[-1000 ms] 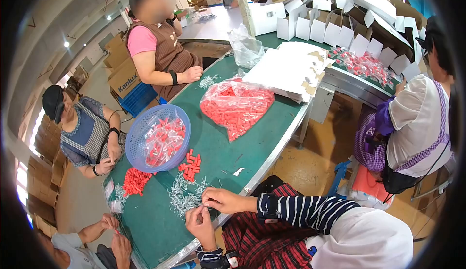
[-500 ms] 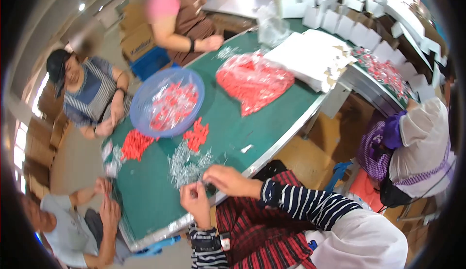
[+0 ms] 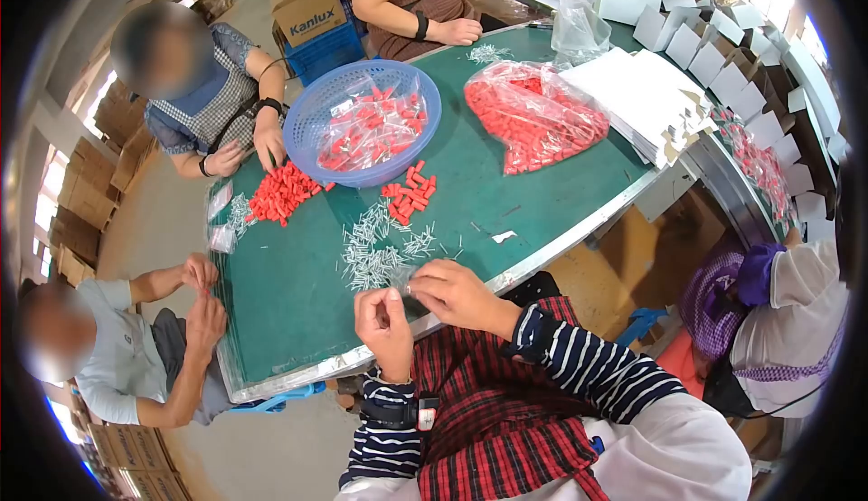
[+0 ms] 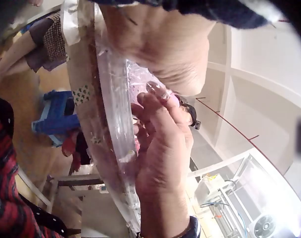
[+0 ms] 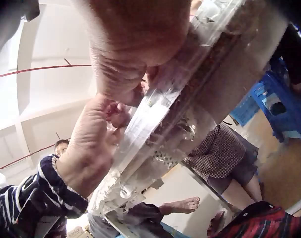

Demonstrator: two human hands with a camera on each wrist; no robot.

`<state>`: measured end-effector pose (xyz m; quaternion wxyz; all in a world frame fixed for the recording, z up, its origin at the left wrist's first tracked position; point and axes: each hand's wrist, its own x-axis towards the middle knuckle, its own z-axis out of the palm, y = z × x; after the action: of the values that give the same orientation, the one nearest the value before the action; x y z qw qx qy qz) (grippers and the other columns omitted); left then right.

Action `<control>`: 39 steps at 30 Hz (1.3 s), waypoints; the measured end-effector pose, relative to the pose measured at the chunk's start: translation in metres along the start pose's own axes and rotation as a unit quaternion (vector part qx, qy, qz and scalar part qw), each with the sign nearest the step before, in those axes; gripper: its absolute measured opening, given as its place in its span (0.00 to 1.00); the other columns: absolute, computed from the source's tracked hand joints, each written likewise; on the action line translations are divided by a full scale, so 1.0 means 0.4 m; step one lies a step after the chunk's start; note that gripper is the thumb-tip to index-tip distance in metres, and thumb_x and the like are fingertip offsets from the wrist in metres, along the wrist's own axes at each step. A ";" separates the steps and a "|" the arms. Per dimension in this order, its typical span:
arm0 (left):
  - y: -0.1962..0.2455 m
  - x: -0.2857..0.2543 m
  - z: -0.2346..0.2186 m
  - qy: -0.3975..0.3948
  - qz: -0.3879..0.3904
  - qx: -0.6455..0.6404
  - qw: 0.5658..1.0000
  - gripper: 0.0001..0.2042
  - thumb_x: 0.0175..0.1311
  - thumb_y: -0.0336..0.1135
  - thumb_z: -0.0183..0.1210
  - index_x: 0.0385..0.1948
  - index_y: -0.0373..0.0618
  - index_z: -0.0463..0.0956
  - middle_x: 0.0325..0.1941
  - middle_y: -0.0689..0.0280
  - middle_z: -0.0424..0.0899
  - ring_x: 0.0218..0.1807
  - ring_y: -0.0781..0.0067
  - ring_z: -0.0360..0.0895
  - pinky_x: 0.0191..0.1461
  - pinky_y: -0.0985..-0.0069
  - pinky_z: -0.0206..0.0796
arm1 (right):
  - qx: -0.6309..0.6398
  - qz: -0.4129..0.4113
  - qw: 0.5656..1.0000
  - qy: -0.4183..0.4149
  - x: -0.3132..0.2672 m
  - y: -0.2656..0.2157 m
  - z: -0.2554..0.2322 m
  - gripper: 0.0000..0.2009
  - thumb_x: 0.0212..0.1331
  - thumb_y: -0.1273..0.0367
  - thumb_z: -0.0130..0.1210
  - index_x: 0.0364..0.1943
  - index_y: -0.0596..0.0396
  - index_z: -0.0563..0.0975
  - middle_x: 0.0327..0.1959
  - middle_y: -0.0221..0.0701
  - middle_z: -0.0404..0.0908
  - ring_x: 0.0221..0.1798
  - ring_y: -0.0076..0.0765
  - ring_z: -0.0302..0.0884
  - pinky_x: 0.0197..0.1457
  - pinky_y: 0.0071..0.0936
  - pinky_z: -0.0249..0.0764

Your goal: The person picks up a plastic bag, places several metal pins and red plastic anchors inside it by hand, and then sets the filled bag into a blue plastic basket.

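Note:
At the near edge of the green table (image 3: pixel 298 320), my left hand (image 3: pixel 384 325) and right hand (image 3: pixel 457 295) meet fingertip to fingertip. Between them shows a small clear plastic bag (image 3: pixel 403 277), which both hands pinch with thumb and fingers. The left wrist view also has the clear plastic (image 4: pixel 156 90) at the right hand's fingertips, while my left palm hides part of it. Just beyond my hands lies a loose heap of thin silver screws (image 3: pixel 369 252). Behind that heap is a small pile of red plastic plugs (image 3: pixel 410 195).
A blue basket (image 3: pixel 298 130) holds filled clear bags. To its right are a large bag of red plugs (image 3: pixel 533 121) and stacked white cardboard (image 3: pixel 637 94). Another red pile (image 3: pixel 282 195) is at the left. Several people sit around the table, whose metal edge (image 3: pixel 561 239) runs before me.
The head view has shifted, and the table sits differently in it. My hands stay together at the table edge. The person at upper left now reaches one hand to the left red pile.

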<state>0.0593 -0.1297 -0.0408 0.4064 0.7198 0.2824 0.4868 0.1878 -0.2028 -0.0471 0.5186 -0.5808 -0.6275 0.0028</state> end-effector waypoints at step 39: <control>-0.016 0.044 -0.009 -0.240 -0.136 -0.118 0.954 0.21 0.47 0.25 0.70 0.46 0.40 0.77 0.22 0.79 0.63 0.24 0.90 0.55 0.27 0.88 0.51 | 0.083 0.017 0.996 -0.034 0.017 0.005 -0.024 0.15 0.38 0.85 0.51 0.29 0.51 0.79 0.64 0.40 0.63 0.65 0.54 0.59 0.62 0.43 0.63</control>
<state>0.0624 -0.1113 -0.0371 0.6061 0.7174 0.2123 0.2700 0.1971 -0.2027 -0.0395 0.5437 -0.5459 -0.6320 0.0836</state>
